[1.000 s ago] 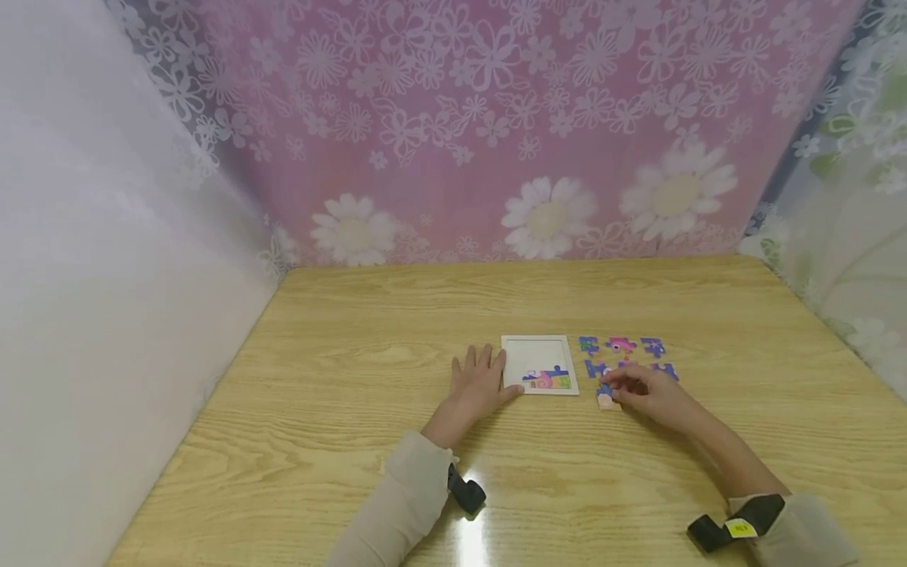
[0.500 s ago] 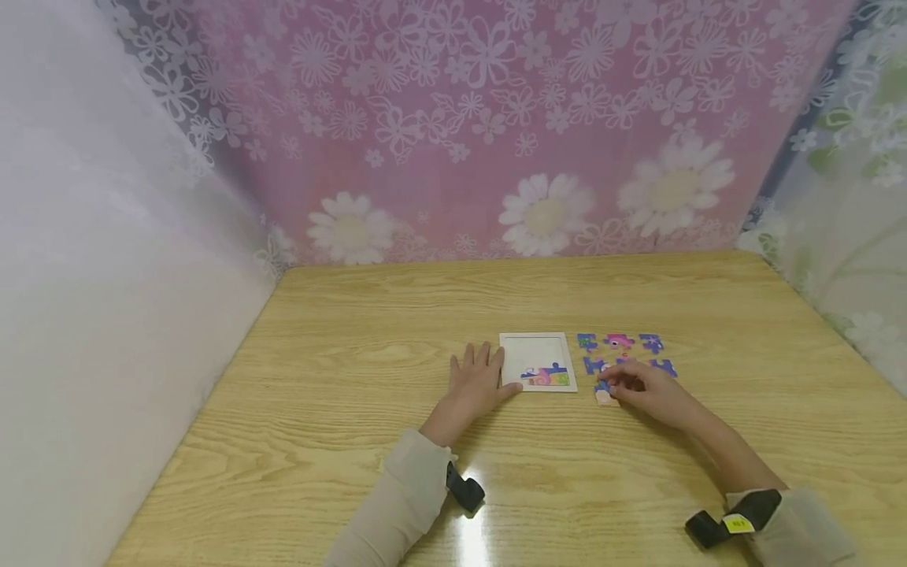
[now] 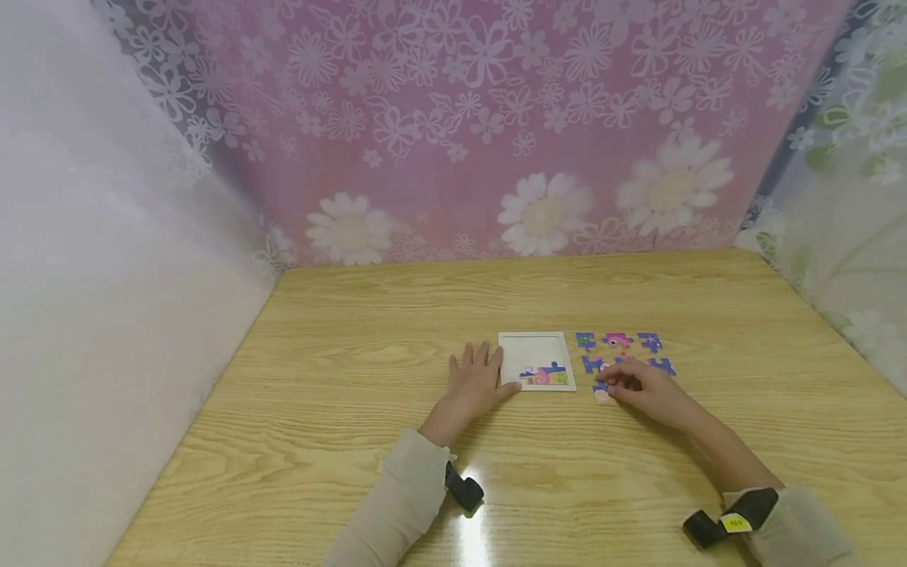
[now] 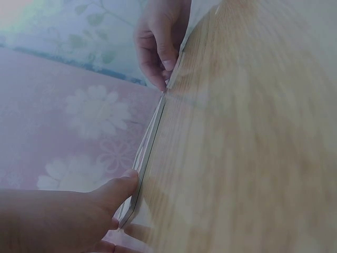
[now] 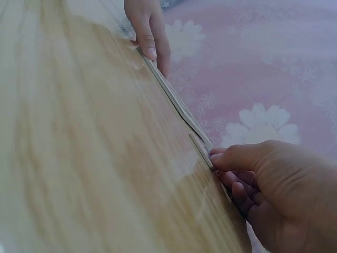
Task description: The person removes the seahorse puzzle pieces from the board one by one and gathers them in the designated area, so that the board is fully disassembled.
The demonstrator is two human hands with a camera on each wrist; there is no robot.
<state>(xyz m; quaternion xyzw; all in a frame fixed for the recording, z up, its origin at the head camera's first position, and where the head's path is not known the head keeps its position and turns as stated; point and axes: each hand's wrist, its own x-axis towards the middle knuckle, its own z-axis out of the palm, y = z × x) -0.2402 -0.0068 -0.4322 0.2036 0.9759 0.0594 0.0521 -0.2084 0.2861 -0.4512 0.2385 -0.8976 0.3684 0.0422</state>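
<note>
A white square puzzle tray (image 3: 531,334) lies flat on the wooden table, with a few joined pink, blue and yellow pieces (image 3: 549,376) along its lower right. My left hand (image 3: 473,391) rests at the tray's left side, fingers spread, its thumb on the near left corner. To the right of the tray, my right hand (image 3: 655,398) pinches the edge of a blue and beige puzzle piece (image 3: 602,396) between thumb and fingers. In the right wrist view this piece (image 5: 200,152) looks nearly flat against the table. My right hand partly covers the pieces behind it.
Several loose puzzle pieces lie in rows right of the tray, among them a pink one with an eye (image 3: 618,340) and a blue one (image 3: 649,341). A flowered pink curtain (image 3: 439,157) stands behind the table (image 3: 340,378), with pale walls at both sides.
The whole head view has shifted slightly. Both hands, the tray and the pieces keep practically the same places relative to one another.
</note>
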